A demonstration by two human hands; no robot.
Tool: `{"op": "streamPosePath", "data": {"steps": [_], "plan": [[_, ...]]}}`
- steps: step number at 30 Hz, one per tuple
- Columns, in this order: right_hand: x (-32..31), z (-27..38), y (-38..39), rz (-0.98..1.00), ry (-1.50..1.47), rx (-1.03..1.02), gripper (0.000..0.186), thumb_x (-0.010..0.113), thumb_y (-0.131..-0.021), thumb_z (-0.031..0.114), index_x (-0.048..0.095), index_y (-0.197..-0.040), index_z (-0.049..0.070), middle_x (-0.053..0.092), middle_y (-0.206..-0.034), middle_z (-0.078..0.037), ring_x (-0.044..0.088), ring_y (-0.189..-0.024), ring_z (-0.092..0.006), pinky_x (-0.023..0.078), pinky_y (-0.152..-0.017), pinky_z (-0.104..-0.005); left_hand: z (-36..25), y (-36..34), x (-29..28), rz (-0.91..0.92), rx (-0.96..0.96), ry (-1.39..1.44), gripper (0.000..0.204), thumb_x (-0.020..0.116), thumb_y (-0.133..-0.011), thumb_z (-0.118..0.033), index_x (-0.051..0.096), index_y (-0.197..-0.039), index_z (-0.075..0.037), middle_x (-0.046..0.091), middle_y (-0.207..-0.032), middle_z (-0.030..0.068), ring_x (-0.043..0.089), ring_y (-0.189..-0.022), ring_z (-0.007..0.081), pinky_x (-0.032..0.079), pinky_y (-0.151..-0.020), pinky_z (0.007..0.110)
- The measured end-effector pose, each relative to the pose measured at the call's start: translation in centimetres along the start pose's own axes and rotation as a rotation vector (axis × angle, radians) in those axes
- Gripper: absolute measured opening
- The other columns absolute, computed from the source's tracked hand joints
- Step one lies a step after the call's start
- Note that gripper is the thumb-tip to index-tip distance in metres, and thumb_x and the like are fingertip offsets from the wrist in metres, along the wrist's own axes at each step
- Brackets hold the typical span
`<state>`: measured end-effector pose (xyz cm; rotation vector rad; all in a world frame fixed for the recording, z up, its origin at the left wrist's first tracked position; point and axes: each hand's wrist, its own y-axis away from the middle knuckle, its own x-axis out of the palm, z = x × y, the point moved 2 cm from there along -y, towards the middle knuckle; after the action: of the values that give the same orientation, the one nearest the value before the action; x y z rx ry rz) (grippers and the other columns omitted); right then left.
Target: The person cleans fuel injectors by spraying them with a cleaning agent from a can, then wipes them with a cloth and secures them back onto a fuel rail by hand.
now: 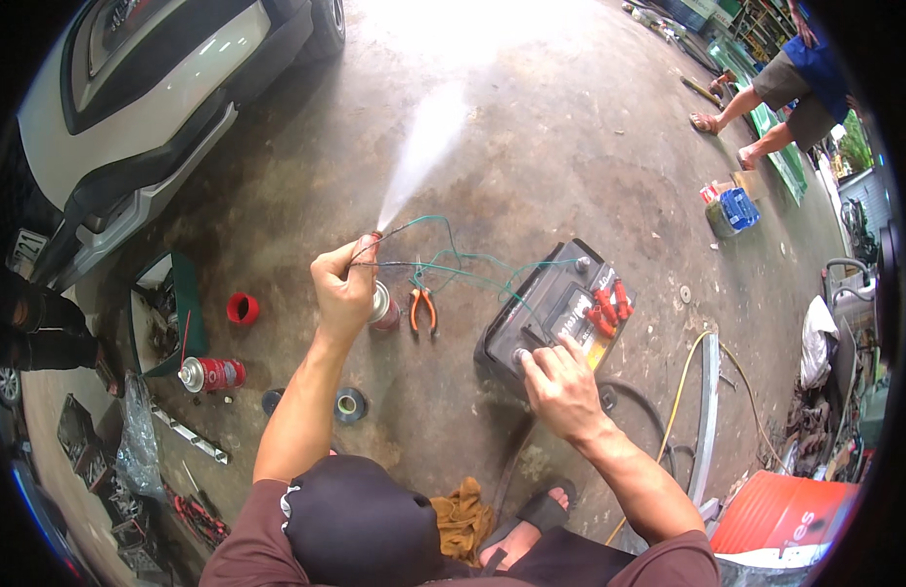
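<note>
My left hand (pixel 343 279) is closed round a small nozzle (pixel 376 235), mostly hidden by the fingers, that looks like a fuel injector. A white cone of mist (pixel 423 147) shoots from its tip, away from me. Thin green wires (pixel 460 256) run from it to a black car battery (pixel 531 313) on the right. One wire reaches the far terminal (pixel 583 263). My right hand (pixel 562 382) is closed at the near terminal (pixel 521 354), its fingertips pinching what seems a wire end there. Several small red parts (pixel 606 305) lie on the battery. A spray can (pixel 384 311) stands beside my left wrist, partly hidden.
Orange-handled pliers (pixel 423 313), a red cap (pixel 243 309), a red spray can (pixel 213 374) and a tape roll (pixel 349 404) lie on the floor. A white car (pixel 169 78) stands far left; another person (pixel 805 78) is far right. A red bucket (pixel 780 514) sits near right.
</note>
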<state>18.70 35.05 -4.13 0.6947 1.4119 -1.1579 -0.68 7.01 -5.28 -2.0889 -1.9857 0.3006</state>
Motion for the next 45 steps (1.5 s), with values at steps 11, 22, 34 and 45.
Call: {"op": "streamPosePath", "data": {"steps": [11,22,34,45], "plan": [[-0.5,0.2,-0.2,-0.008,0.032,-0.018,0.027,0.070,-0.089,0.011,0.075,-0.114,0.001,0.065,-0.095,-0.006,0.067,-0.093,-0.0240,0.043,-0.113,-0.0533,0.5,0.1,-0.2,-0.011,-0.064,0.052,0.042,0.062,-0.108,-0.015,0.056,-0.068,-0.003,0.047,-0.061,-0.0067,0.039,-0.058,0.0025,0.026,-0.050,0.027],[-0.4,0.3,-0.3,-0.019,-0.007,0.002,0.030,0.075,-0.082,0.006,0.075,-0.112,0.002,0.070,-0.100,-0.008,0.069,-0.094,-0.0245,0.042,-0.111,-0.0525,0.5,0.0,0.1,0.005,-0.035,0.017,0.045,0.061,-0.108,-0.014,0.049,-0.066,-0.003,0.042,-0.061,-0.0076,0.034,-0.059,0.0034,0.023,-0.052,0.029],[-0.3,0.4,-0.3,-0.062,-0.015,0.013,0.027,0.075,-0.086,0.006,0.074,-0.113,0.005,0.067,-0.098,-0.006,0.067,-0.097,-0.0231,0.040,-0.115,-0.0523,1.0,0.0,0.0,-0.001,-0.025,0.015,0.042,0.064,-0.108,-0.016,0.055,-0.069,-0.002,0.042,-0.063,-0.0079,0.035,-0.060,0.0032,0.026,-0.051,0.028],[-0.2,0.4,-0.4,-0.037,-0.032,0.026,0.029,0.076,-0.082,0.004,0.076,-0.111,0.006,0.066,-0.096,-0.005,0.066,-0.095,-0.0226,0.038,-0.116,-0.0522,1.4,0.2,-0.4,-0.022,-0.040,0.064,0.041,0.065,-0.106,-0.010,0.052,-0.069,0.002,0.039,-0.064,-0.0084,0.033,-0.064,0.0041,0.024,-0.053,0.030]]}}
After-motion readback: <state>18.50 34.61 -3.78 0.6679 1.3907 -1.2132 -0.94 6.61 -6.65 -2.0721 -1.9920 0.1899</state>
